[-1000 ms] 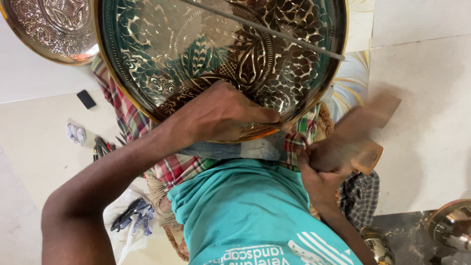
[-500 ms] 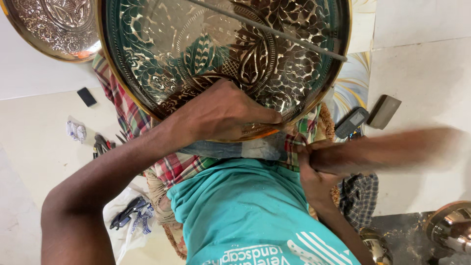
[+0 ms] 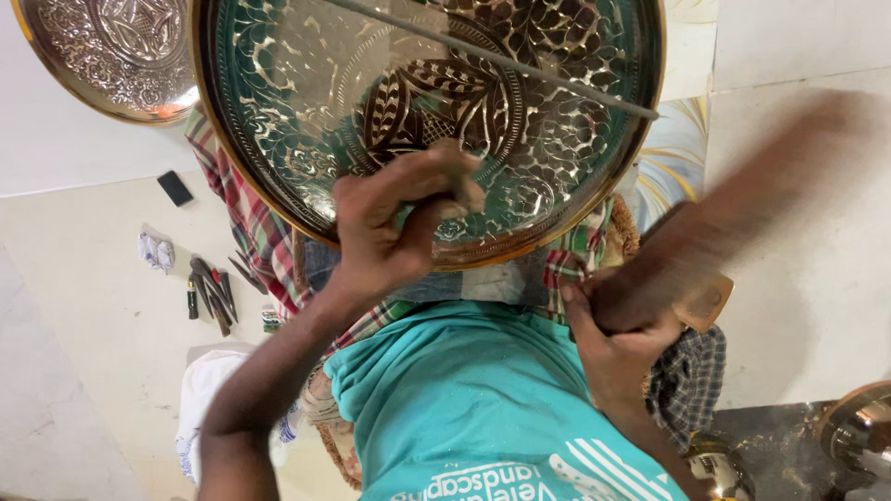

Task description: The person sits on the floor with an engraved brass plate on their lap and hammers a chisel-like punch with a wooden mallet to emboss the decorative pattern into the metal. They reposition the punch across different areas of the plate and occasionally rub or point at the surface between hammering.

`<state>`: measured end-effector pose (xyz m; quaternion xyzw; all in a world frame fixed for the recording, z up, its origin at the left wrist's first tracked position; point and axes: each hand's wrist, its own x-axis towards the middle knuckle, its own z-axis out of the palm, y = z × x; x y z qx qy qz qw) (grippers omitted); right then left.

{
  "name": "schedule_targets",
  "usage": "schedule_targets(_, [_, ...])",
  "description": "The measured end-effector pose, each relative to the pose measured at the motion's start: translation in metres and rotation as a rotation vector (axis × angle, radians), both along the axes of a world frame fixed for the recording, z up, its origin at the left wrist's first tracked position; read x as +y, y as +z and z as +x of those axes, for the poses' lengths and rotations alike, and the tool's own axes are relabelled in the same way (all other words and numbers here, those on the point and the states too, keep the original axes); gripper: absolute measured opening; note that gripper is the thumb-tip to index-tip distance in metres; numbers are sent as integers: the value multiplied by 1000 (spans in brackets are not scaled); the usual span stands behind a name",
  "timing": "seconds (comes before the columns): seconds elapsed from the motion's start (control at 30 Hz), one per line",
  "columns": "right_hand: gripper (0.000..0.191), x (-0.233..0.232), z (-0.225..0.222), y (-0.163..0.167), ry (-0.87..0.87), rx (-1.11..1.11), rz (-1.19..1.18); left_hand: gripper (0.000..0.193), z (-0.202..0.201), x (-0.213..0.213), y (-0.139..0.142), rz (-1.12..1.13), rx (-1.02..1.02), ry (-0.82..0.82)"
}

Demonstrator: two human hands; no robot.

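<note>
A large round embossed metal plate (image 3: pixel 278 111) with a leaf pattern and a brass rim rests on my lap. My left hand (image 3: pixel 385 237) lies on its lower part, fingers pinched around a short punch (image 3: pixel 461 188) that stands on the plate's surface. My right hand (image 3: pixel 617 348) grips the handle of a wooden mallet (image 3: pixel 733 218), which is blurred by motion and raised to the right of the plate. A thin metal rod (image 3: pixel 520 70) lies across the plate's upper half.
A second embossed plate (image 3: pixel 102 56) sits at the top left. A checked cloth (image 3: pixel 246 227) hangs under the big plate. Several small hand tools (image 3: pixel 212 292) and a small black object (image 3: pixel 174 188) lie on the pale floor at left. A shiny metal vessel (image 3: pixel 858 431) is at bottom right.
The mallet has swung from low beside my right hand out to the right and then up. My left hand stays on the plate with the punch.
</note>
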<state>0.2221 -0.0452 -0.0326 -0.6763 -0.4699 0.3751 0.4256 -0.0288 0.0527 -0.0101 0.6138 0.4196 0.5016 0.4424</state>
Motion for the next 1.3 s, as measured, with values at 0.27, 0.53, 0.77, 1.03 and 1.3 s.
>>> schedule_targets(0.27, [29,21,-23,-49,106,-30,327,40,16,-27,-8,-87,162,319])
schedule_targets(0.53, [30,40,11,9,346,-130,-13,35,19,-31,-19,-109,206,297])
schedule_targets(0.77, [48,89,14,54,542,-332,16,42,17,-31,-18,-63,272,295])
schedule_targets(1.03, [36,144,6,107,922,-764,-278,35,12,-38,-36,-172,357,371])
schedule_targets(1.3, [41,155,-7,101,1032,-742,-99,30,10,-41,-41,-35,337,385])
